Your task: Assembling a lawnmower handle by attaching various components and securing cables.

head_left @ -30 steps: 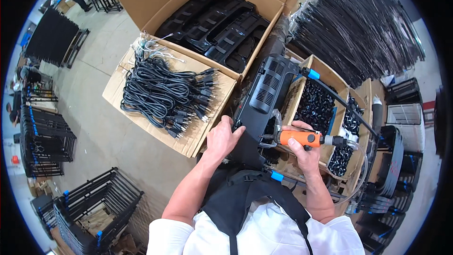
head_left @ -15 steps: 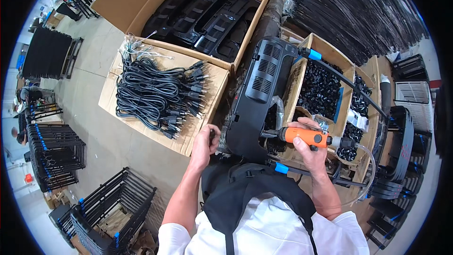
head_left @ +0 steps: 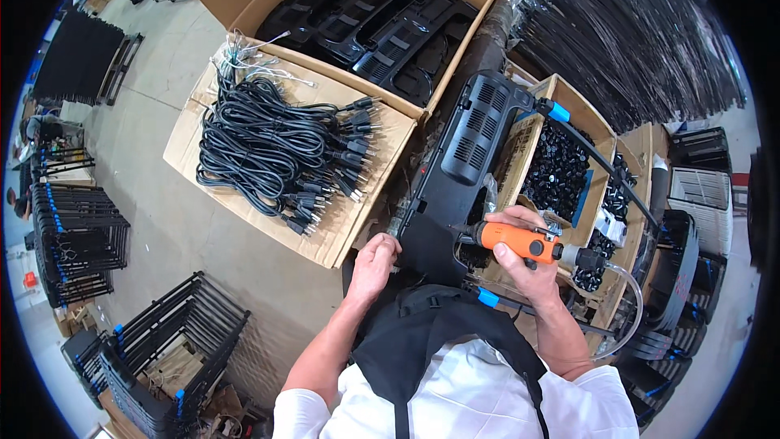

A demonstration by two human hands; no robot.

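Note:
A long black plastic cover [head_left: 443, 187] with vented slots lies in front of me on a frame of dark tubes with blue ends. My right hand [head_left: 524, 260] is wrapped round an orange air screwdriver [head_left: 510, 240], its tip pointing left at the cover's right edge. A clear hose [head_left: 636, 293] trails from the tool's back end. My left hand [head_left: 376, 264] is closed at the near left edge of the cover, fingers pressed together. What sits in those fingers, if anything, is hidden.
Coiled black power cords [head_left: 268, 146] lie on cardboard at the left. Behind them stands a carton [head_left: 325, 81] of black plastic covers. On the right, a wooden bin [head_left: 587, 106] holds small black parts. Black frames [head_left: 179, 341] stand on the floor at lower left.
My left hand has moved right to the cover's edge; a dark bit that showed in its fingers is out of sight. The screwdriver has shifted slightly left. The whole view has turned a little.

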